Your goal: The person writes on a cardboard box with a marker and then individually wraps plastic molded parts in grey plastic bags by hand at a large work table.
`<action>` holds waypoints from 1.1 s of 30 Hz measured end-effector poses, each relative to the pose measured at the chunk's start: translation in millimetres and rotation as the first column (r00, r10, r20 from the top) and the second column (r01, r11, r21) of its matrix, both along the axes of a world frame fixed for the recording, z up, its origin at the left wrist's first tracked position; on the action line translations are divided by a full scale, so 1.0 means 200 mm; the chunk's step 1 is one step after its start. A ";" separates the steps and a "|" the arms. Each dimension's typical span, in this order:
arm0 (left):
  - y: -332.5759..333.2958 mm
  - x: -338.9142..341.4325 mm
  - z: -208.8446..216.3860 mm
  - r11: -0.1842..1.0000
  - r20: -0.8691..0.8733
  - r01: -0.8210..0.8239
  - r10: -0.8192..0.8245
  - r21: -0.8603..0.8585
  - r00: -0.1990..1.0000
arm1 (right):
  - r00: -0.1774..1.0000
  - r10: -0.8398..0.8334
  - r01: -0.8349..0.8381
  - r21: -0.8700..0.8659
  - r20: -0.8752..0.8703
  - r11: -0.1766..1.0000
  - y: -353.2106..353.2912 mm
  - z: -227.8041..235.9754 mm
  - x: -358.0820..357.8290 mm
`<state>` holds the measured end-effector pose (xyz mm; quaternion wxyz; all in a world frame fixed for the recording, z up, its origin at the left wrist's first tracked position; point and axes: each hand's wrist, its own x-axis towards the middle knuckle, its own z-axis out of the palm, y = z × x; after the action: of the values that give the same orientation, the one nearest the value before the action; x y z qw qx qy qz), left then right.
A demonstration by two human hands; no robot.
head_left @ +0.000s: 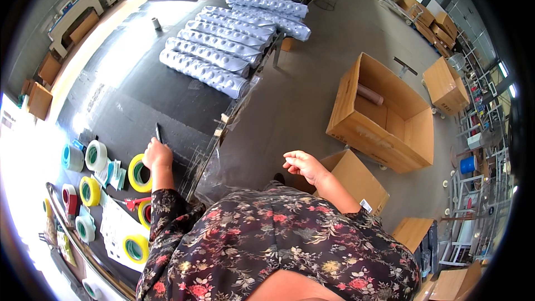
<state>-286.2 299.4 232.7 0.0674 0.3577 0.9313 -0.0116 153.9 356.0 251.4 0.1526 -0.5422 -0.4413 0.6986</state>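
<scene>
My left hand [158, 155] is over the black table at the left, its fingers closed around a slim black pen-like tool [158, 131] that points away from me. Right beside that hand lies a yellow tape roll [134, 173]. My right hand [301, 165] hovers off the table, above the floor and near an open cardboard box [356, 181]. Its fingers are curled in, and I see nothing held in them. Farther up the table, several silvery bubble-textured rolls [206, 72] lie side by side.
More tape rolls [96, 156], a red tape dispenser [69, 199] and white paper sheets [115, 228] crowd the table's near left. A small grey cylinder [156, 23] stands farther back. On the right, a large open carton [384, 150] holds a pinkish roll [369, 94]. Metal shelving [473, 189] lines the far right.
</scene>
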 end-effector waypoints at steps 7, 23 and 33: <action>0.09 0.04 0.03 0.991 -0.019 -0.097 0.095 -0.093 0.995 | 0.995 0.088 -0.090 -0.052 -0.039 0.995 0.46 -0.07 -0.02; 0.76 0.27 0.21 0.933 -0.012 -0.335 0.336 -0.131 0.942 | 0.995 -0.085 0.080 -0.094 -0.047 0.992 1.65 -0.19 0.52; 1.73 0.45 0.40 0.928 0.019 0.195 -0.212 0.319 0.977 | 0.964 -0.219 0.266 0.546 -0.151 0.795 2.50 0.03 0.26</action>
<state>-196.1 645.8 313.3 0.0324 0.4585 0.8770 0.1398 205.9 856.2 256.6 0.4109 -0.4968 -0.5474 0.5337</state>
